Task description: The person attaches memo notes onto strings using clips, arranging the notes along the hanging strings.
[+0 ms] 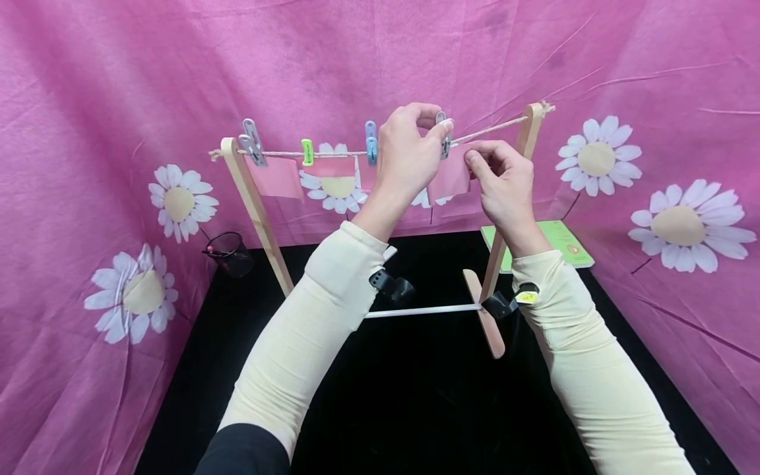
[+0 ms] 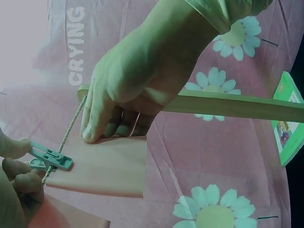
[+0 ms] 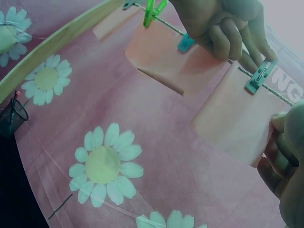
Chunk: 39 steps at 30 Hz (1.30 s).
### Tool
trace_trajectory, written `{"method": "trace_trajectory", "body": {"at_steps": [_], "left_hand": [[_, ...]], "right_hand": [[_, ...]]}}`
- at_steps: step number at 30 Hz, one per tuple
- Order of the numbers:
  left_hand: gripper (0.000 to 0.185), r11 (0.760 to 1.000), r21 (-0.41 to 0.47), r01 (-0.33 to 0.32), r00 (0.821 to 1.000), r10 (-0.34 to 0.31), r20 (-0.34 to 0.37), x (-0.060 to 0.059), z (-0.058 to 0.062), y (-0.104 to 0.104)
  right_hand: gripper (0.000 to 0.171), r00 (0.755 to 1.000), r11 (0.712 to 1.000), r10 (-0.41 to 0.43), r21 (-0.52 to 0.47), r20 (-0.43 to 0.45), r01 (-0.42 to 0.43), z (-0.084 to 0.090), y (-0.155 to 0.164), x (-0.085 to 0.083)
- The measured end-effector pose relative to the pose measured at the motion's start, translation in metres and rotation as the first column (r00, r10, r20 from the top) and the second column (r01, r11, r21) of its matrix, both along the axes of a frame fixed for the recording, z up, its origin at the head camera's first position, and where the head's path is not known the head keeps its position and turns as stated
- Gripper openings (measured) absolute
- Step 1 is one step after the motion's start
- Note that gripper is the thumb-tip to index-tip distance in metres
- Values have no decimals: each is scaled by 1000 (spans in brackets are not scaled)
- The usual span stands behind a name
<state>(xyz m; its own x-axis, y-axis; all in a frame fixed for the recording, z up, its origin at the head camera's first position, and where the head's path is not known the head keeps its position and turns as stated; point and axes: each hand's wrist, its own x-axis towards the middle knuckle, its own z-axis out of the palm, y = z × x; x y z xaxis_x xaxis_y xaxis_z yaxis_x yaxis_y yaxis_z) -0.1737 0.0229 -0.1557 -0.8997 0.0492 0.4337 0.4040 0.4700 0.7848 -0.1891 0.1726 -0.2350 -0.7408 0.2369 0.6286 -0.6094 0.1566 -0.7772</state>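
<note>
A rope (image 1: 487,134) runs between two wooden posts, with pink paper sheets hanging from it. My left hand (image 1: 410,145) pinches the handle end of a grey clothespin (image 1: 446,144) toward the rope's right end. In the left wrist view the clothespin's other end sits over the rope and the top of a pink paper sheet (image 2: 104,166). My right hand (image 1: 507,185) holds the right edge of this same sheet between thumb and fingers. Further left are a blue clothespin (image 1: 371,148), a green clothespin (image 1: 307,152) and another grey clothespin (image 1: 252,142), with pink paper (image 1: 276,177) beneath.
The wooden posts (image 1: 256,218) rise from a black-covered table, joined low down by a white rod (image 1: 421,311) and a wooden foot (image 1: 489,330). A black mesh pen holder (image 1: 231,256) stands back left, a green book (image 1: 561,241) back right. Pink flowered cloth surrounds the table.
</note>
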Motion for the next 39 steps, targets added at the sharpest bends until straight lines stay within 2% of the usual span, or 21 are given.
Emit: {"method": "trace_trajectory", "body": {"at_steps": [5, 9, 13, 19, 23, 26, 30, 33, 36, 39], "left_hand": [[25, 1000, -9, -3, 1000, 3, 13, 1, 0, 0], [27, 1000, -7, 0, 1000, 0, 0, 1, -1, 0], [29, 1000, 11, 13, 1000, -13, -20, 0, -2, -1], [38, 999, 30, 41, 999, -41, -12, 0, -3, -2], [42, 999, 27, 38, 999, -38, -3, 1, -4, -2], [48, 999, 28, 36, 999, -36, 4, 3, -4, -2], [55, 998, -22, 58, 995, -60, -77, 11, -3, -4], [57, 994, -77, 80, 982, -92, -166, 21, -4, -7], [57, 991, -86, 99, 964, -117, -238, 33, -6, -16], [54, 989, -79, 121, 931, -141, -338, 44, -17, -32]], "right_hand": [[9, 1000, 999, 11, -37, -19, -11, -1, -2, 1], [9, 999, 995, 36, -95, -16, -38, -2, -3, 2], [14, 999, 994, 38, -104, -14, -39, -4, -2, 1], [19, 1000, 997, 17, -75, -4, -17, -7, 0, 3], [22, 1000, 998, 11, -66, 27, -9, -14, 3, 4], [27, 999, 1000, -17, -4, 46, 17, -21, 7, 6], [33, 997, 996, -37, 85, 67, 31, -29, 10, 15], [37, 995, 990, -31, 136, 91, 18, -36, 14, 25], [39, 993, 981, -19, 192, 120, -4, -47, 18, 34], [39, 989, 967, 3, 252, 146, -41, -62, 25, 43]]}}
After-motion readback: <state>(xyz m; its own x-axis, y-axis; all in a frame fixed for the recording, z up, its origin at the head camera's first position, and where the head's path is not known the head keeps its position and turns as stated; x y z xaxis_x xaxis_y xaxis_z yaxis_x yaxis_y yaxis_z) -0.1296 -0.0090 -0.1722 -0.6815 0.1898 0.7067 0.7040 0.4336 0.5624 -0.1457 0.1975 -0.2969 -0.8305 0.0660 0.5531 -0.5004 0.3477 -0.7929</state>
